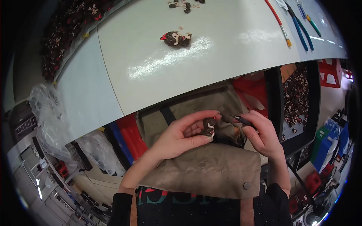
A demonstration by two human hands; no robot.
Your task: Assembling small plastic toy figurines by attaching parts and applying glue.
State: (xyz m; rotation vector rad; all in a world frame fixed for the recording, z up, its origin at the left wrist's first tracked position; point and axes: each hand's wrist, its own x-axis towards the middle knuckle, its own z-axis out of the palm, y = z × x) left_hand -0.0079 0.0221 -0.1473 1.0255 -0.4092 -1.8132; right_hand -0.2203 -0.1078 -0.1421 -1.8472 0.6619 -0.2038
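Note:
My left hand [188,133] is closed round a small brown figurine [208,127] with pale and red details, held above my lap. In my right hand [262,132] is a slim dark tool [243,120] with a pointed tip, gripped between thumb and fingers. Its tip points toward the figurine, with a gap between them. What kind of tool it is, I cannot make out. On the white table in front lies another figurine [176,39], brown with a red bow, on its side. An olive apron [203,167] covers my lap under both hands.
Small brown pieces [184,5] lie at the table's [113,49] far edge. A red brush [279,22] and blue-handled pliers [299,28] rest at the right. Many figurines [71,34] fill a bag at the left. An open drawer [296,98] of small parts stands at the right.

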